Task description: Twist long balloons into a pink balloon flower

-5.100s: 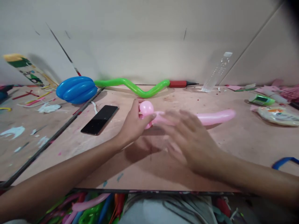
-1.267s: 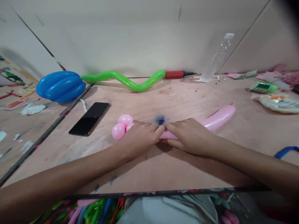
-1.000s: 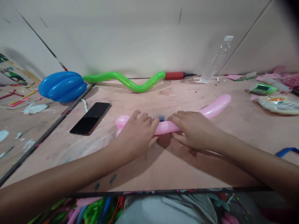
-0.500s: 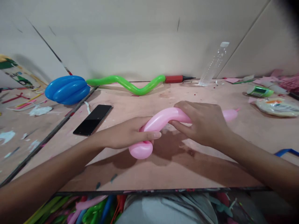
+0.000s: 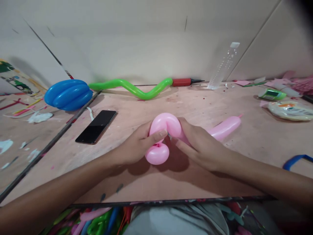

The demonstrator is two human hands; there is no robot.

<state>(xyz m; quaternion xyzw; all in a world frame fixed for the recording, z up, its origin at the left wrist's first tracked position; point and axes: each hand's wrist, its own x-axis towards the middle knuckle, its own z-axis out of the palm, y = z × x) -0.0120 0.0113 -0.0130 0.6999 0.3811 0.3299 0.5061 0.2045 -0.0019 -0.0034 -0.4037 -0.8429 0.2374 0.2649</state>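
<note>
A long pink modelling balloon is held in both hands above the table, bent into a tight loop. My left hand is closed around the loop's left side, its thumb lying across the front; a small round bubble hangs just below that thumb. On the other side, my right hand grips the balloon where it curves down, thumb and fingers around it. The balloon's straight tail sticks out beyond the right hand and ends in a thin uninflated tip. Fingers behind the balloon are hidden.
A phone lies to the left. Along the wall are a blue balloon bundle, a green balloon, a red hand pump and a clear bottle. Packets and a blue strip lie right. Balloons fill the space below the table edge.
My right hand has come left and down toward my left hand. The pink balloon went from a gentle arc to a tight loop, and more of its tail shows at right.
</note>
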